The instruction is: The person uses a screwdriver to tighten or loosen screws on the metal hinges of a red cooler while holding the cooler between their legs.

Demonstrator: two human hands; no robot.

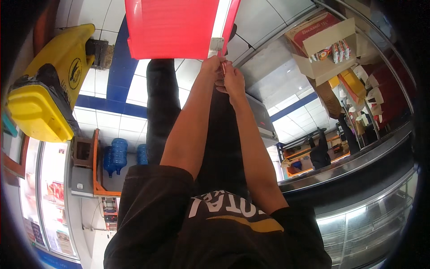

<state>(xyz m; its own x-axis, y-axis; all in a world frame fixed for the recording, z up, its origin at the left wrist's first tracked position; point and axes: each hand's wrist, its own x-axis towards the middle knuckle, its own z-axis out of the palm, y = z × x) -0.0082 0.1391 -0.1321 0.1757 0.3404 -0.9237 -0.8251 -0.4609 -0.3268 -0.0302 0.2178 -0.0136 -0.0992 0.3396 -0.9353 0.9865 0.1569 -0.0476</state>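
Red panel at top centre, ahead of us; metal plate on its right side, at the lower end of a white strip; our left hand and right hand meet just below the plate, fingers curled close together, though what they grasp, if anything, we cannot tell. For close handwork here, we would judge it best to brace one hand, work gently with the other's fingertips; wrists loose, plate in sight.

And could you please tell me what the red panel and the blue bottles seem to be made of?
Red panel: perhaps vinyl or painted metal, given its smooth, faintly shiny face. Blue bottles: likely glossy plastic, given their translucent, ribbed walls.
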